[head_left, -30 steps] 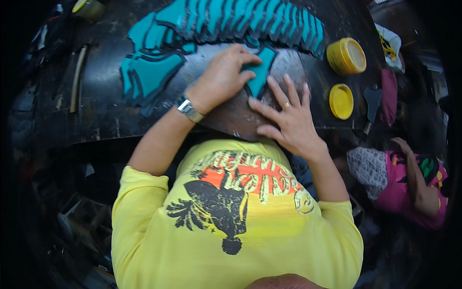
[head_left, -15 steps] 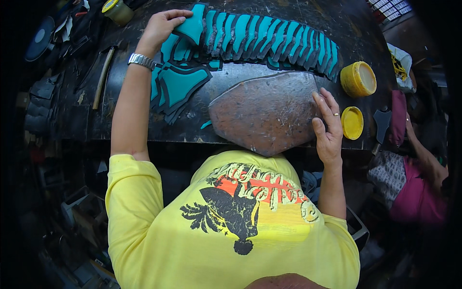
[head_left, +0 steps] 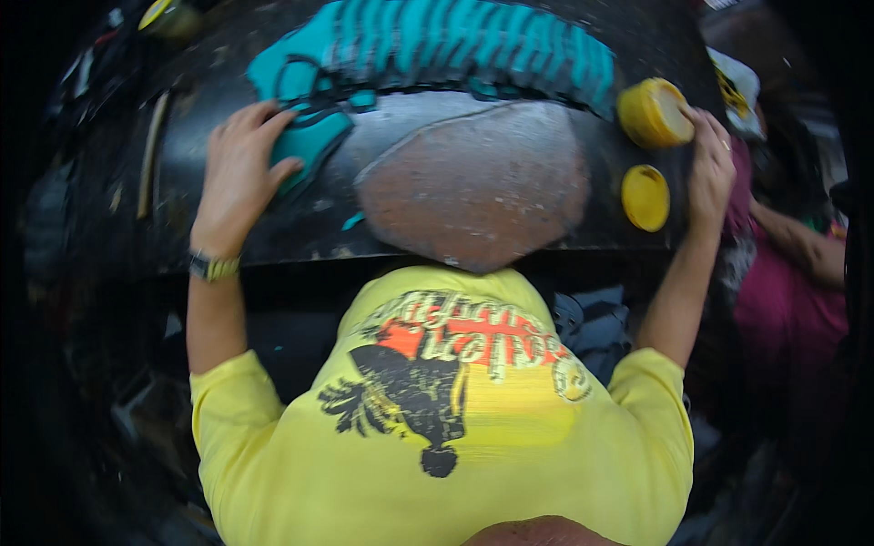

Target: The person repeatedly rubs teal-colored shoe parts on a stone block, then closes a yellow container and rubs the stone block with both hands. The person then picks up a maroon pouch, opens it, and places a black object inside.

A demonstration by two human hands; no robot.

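My left hand [head_left: 238, 168] rests at the edge of a small pile of teal cut pieces with dark borders [head_left: 312, 146], its thumb and fingers spread. Beyond it, a long row of similar teal pieces [head_left: 464, 45] lies overlapped across the table. On the right, my right hand [head_left: 712, 168] reaches the rim of a yellow jar [head_left: 645, 118], fingertips at its mouth. Blur hides whether those fingers grip anything. A flat brown board [head_left: 478, 187] with a worn surface lies in front of me, between my hands. A round yellow lid [head_left: 645, 198] lies near the jar.
The dark table [head_left: 300, 241] ends just before my body. A wooden tool handle [head_left: 153, 155] lies at left, and another yellow-lidded jar [head_left: 171, 16] stands far left. At right are a white bag [head_left: 736, 86] and another person's arm [head_left: 797, 238].
My left hand has come back from the near end of the teal row to the small pile. My right hand has left the board's edge and moved right to the jar. The view has shifted.
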